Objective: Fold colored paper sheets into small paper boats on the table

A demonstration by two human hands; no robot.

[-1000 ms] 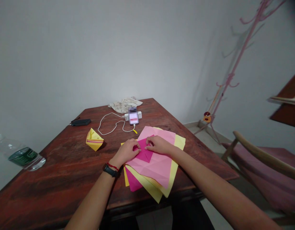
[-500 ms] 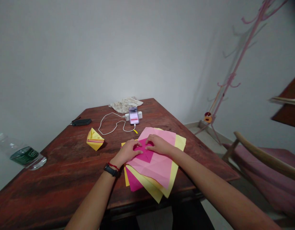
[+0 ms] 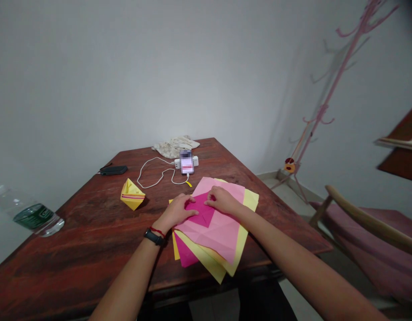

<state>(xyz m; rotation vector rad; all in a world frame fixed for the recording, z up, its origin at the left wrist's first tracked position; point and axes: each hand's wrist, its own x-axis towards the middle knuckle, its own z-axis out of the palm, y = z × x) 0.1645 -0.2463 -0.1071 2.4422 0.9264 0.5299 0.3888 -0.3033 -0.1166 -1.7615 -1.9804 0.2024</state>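
Observation:
A small folded magenta paper (image 3: 202, 211) lies on a larger light pink sheet (image 3: 222, 240), which tops a fanned stack of yellow (image 3: 249, 214) and magenta sheets at the table's front. My left hand (image 3: 178, 210) rests at the folded paper's left edge, its thumb and fingers apart with the paper's edge between them. At the paper's upper right corner, my right hand (image 3: 222, 200) has its fingers curled together, pinching the magenta paper. A black band and a red cord circle my left wrist.
Left of the stack stands a folded yellow paper piece (image 3: 133, 195). Behind are a phone (image 3: 186, 162) with a white cable, a cloth (image 3: 175, 145) and a black device (image 3: 113, 170). A bottle (image 3: 35, 217) is far left, a chair (image 3: 366, 223) right.
My right hand has shifted slightly right and up, and its fingers have drawn closer together. More of the magenta paper shows between my hands. The left hand has barely moved.

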